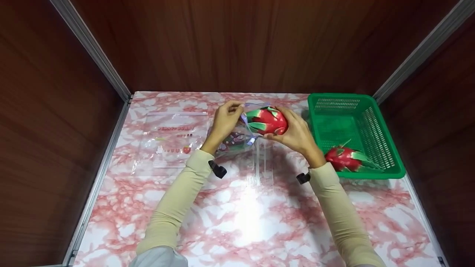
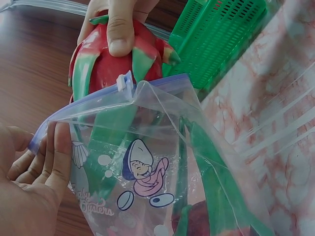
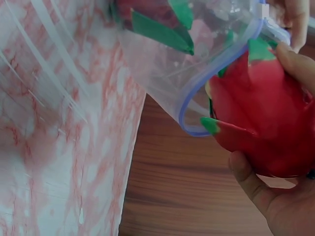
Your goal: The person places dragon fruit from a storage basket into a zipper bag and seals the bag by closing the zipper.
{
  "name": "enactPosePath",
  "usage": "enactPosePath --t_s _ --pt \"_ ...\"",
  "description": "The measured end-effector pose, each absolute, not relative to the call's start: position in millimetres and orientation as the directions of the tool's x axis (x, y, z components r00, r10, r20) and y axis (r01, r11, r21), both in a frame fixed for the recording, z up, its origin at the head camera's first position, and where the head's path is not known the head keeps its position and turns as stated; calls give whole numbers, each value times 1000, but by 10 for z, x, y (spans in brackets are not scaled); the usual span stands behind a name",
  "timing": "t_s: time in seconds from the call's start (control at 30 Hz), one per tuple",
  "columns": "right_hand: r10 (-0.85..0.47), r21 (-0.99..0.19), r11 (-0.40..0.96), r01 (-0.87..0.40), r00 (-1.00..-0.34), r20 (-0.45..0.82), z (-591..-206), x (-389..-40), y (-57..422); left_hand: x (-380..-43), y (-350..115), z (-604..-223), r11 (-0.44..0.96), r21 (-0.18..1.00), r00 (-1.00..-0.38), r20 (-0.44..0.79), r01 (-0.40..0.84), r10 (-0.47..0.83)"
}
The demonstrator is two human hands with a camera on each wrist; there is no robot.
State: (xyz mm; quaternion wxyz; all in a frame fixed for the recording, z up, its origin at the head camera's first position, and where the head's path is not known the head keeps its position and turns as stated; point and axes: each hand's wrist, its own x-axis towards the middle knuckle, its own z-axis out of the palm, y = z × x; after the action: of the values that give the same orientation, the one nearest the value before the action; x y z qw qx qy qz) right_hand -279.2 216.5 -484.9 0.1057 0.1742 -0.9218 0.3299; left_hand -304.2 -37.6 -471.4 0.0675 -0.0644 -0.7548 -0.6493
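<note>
In my right hand (image 1: 295, 129) I grip a red dragon fruit (image 1: 272, 120) with green-tipped scales. Its leafy end is at the mouth of a clear zip bag (image 2: 142, 172) with a purple zip edge and cartoon print. My left hand (image 1: 227, 120) pinches the bag's rim at the left side, holding the mouth apart. Through the film, in the left wrist view, another dragon fruit (image 2: 194, 216) with long green leaves shows inside the bag. The right wrist view shows thumb and fingers around the held fruit (image 3: 266, 113), partly past the purple rim.
A green plastic basket (image 1: 386, 129) stands at the right with one dragon fruit (image 1: 345, 158) in its near left corner. A flat clear zip bag (image 1: 170, 141) with red print lies at the left on the marbled tabletop (image 1: 207, 222). Brown panels (image 1: 222, 48) enclose the table.
</note>
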Motion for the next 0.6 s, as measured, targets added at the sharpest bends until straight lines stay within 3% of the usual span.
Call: enactPosePath --t_s 0.27,0.6 --pt "-206 -596 726 -343 -935 288 -4833 -2799 2179 -3033 -370 -4718 137 974 -983 180 181 22" --pt "-213 -579 723 -376 -919 331 -4838 -2786 2089 -3032 -369 -4712 153 971 -983 179 183 38"
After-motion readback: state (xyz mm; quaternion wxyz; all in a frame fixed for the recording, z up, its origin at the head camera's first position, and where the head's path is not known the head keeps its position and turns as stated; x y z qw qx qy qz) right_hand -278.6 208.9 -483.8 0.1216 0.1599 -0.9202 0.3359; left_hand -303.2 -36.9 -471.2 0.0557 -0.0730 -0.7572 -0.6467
